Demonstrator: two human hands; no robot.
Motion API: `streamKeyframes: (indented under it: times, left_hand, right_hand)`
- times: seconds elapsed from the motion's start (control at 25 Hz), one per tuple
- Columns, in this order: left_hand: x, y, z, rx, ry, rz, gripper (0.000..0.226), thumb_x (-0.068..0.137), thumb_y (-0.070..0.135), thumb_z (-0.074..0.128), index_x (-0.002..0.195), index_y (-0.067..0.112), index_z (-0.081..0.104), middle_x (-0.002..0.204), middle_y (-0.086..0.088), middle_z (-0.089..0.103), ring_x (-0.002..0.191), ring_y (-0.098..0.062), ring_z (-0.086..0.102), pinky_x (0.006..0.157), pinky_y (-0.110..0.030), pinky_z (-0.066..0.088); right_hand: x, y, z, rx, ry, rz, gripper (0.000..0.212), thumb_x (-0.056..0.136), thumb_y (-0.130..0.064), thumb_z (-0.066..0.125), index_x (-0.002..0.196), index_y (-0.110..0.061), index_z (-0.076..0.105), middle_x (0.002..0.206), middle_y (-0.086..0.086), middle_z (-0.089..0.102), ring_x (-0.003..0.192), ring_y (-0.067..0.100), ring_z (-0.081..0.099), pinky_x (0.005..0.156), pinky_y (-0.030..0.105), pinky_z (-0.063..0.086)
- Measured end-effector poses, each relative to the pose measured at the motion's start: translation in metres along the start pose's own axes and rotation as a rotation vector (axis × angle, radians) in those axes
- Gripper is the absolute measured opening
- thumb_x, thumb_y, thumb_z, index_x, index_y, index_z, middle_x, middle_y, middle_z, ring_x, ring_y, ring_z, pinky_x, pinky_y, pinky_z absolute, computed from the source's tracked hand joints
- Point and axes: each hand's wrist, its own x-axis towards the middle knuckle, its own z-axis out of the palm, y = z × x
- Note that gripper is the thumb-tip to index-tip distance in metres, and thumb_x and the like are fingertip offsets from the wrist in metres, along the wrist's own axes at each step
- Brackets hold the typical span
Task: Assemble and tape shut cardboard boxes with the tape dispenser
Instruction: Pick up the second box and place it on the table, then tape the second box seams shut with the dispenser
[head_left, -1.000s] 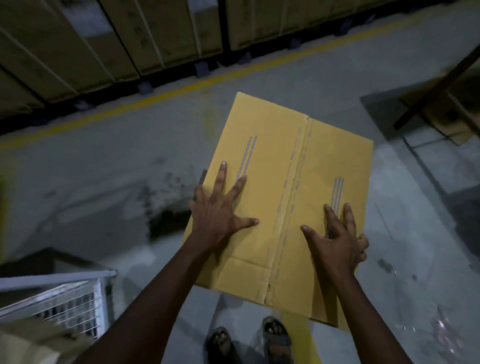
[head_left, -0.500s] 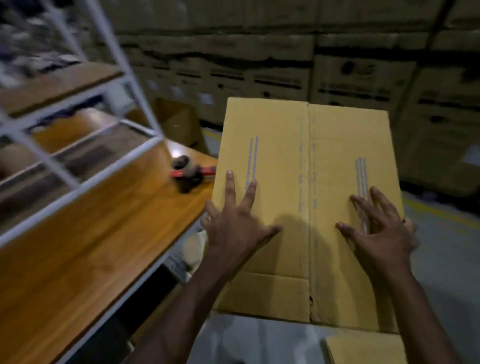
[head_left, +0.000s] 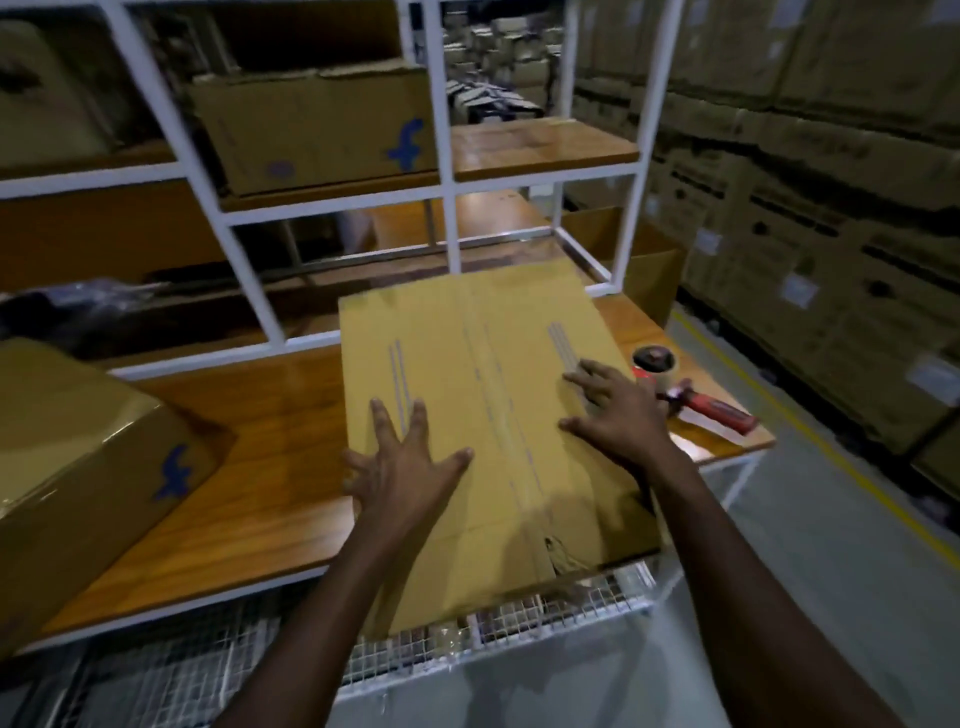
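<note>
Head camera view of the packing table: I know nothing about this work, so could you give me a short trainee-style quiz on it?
1. True or false: the red-handled tape dispenser lies on the wooden table top, to the right of the flat yellow-brown cardboard box.
2. What is the left hand doing?
A. Gripping the dispenser
B. Resting with spread fingers on the flat box
C. Hanging free beside the table
3. How many hands touch the flat box?

Key
1. True.
2. B.
3. Two: the right hand lies on it as well.
</note>
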Motion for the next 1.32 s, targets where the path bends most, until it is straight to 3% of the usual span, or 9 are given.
streamKeyframes:
  times: [0.08,0.2,0.36,0.44,0.56,0.72,0.92,1.08,1.32]
  left_hand:
    - [0.017,-0.016,0.014,0.032,-0.042,-0.038,0.088,0.078,0.087,0.030,0.151,0.048,-0.001,0.161,-0.001,-0.024,0.138,-0.061,-0.001,0.107,-0.068,0.016]
    - [0.030,-0.013,0.025,0.121,-0.071,-0.008,0.089,0.078,0.088,0.018,0.151,0.045,-0.008,0.159,-0.012,-0.024,0.138,-0.060,-0.012,0.106,-0.073,0.004]
    - [0.022,0.047,0.046,0.360,-0.131,0.703,0.101,0.066,0.095,0.011,0.150,0.044,-0.012,0.160,-0.005,-0.024,0.145,-0.041,-0.021,0.106,-0.074,-0.005]
    - [0.027,0.076,0.060,0.427,-0.166,0.810,0.101,0.070,0.091,0.028,0.150,0.045,-0.011,0.161,0.000,-0.021,0.146,-0.039,-0.019,0.106,-0.073,-0.008]
    - [0.048,0.103,0.078,0.407,-0.129,0.687,0.099,0.075,0.084,0.040,0.149,0.047,-0.013,0.161,0.004,-0.023,0.147,-0.039,-0.017,0.108,-0.071,-0.005]
    - [0.079,0.143,0.088,0.388,-0.076,0.505,0.097,0.074,0.085,0.037,0.148,0.049,-0.013,0.162,0.006,-0.020,0.146,-0.042,-0.011,0.109,-0.071,0.000]
    - [0.123,0.188,0.094,0.320,-0.040,0.227,0.092,0.078,0.082,0.038,0.151,0.047,-0.006,0.163,0.002,-0.012,0.145,-0.046,-0.007,0.106,-0.072,0.002]
    - [0.146,0.203,0.097,0.269,-0.005,0.072,0.090,0.080,0.082,0.035,0.152,0.043,-0.002,0.163,-0.002,-0.012,0.143,-0.049,-0.010,0.105,-0.075,-0.002]
    - [0.177,0.228,0.099,0.203,0.030,-0.038,0.091,0.081,0.081,0.034,0.154,0.036,0.002,0.163,-0.011,-0.011,0.141,-0.055,-0.012,0.102,-0.079,-0.005]
  right_hand:
    - [0.041,0.002,0.033,0.016,-0.128,-0.011,0.061,0.070,-0.057,0.077,0.127,-0.041,0.062,0.148,-0.017,0.043,0.133,0.015,0.044,0.091,0.026,0.021]
    - [0.091,0.012,0.055,-0.030,-0.212,-0.018,0.080,0.053,-0.083,0.060,0.126,-0.050,0.057,0.145,-0.020,0.046,0.132,0.024,0.044,0.106,0.052,0.028]
    - [0.127,0.023,0.047,0.098,-0.235,-0.030,0.087,0.054,-0.076,0.063,0.136,-0.054,0.043,0.147,-0.014,0.047,0.136,0.024,0.042,0.108,0.056,0.033]
    - [0.134,0.040,0.038,0.124,-0.151,0.000,0.077,0.070,-0.065,0.062,0.141,-0.054,0.034,0.148,-0.005,0.048,0.135,0.026,0.044,0.106,0.054,0.036]
    - [0.143,0.090,0.021,0.105,0.073,0.063,0.055,0.093,-0.042,0.057,0.145,-0.039,0.041,0.146,0.000,0.050,0.133,0.029,0.045,0.106,0.048,0.036]
    - [0.152,0.167,-0.003,0.023,0.210,0.279,0.045,0.097,-0.037,0.047,0.142,-0.038,0.040,0.140,0.003,0.053,0.128,0.034,0.045,0.102,0.062,0.033]
    - [0.123,0.237,0.008,-0.162,-0.003,0.499,0.055,0.099,-0.041,0.040,0.150,-0.028,0.023,0.157,0.004,0.027,0.139,0.040,0.028,0.105,0.065,0.026]
    - [0.109,0.243,0.017,-0.196,-0.063,0.581,0.046,0.098,-0.049,0.033,0.125,-0.014,0.045,0.133,0.014,0.050,0.121,0.043,0.045,0.098,0.058,0.036]
    - [0.103,0.239,0.010,-0.249,-0.199,0.662,0.048,0.093,-0.053,0.032,0.123,-0.018,0.047,0.131,0.014,0.049,0.121,0.044,0.043,0.097,0.059,0.030]
